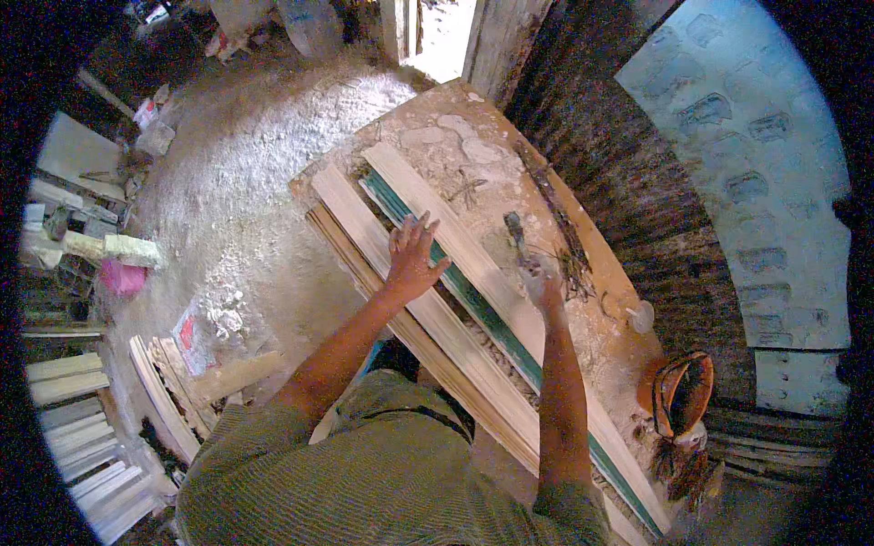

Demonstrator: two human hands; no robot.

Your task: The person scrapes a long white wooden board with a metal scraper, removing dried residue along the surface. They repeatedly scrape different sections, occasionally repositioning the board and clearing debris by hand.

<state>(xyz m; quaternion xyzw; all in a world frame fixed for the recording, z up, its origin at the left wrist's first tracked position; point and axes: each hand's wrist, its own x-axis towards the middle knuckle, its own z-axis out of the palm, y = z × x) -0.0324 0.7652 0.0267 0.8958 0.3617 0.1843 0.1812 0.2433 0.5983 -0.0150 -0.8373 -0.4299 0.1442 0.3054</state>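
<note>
Long pale wooden strips lie slantwise across a stained worktable. One strip among them shows a green face. My left hand rests over the strips with its fingers spread, touching the green one and the pale wood beside it. To the right, above the tabletop, my right hand is closed and slightly blurred. A paintbrush with a dark head sticks out from its fingers, pointing away from me. Thinner brown strips are stacked along the table's near left edge.
An orange-brown open container stands at the table's right end, near a whitish cup. Dark twig-like debris lies along the far edge. More cut wood is piled at the left, and a pink object sits on the dusty floor.
</note>
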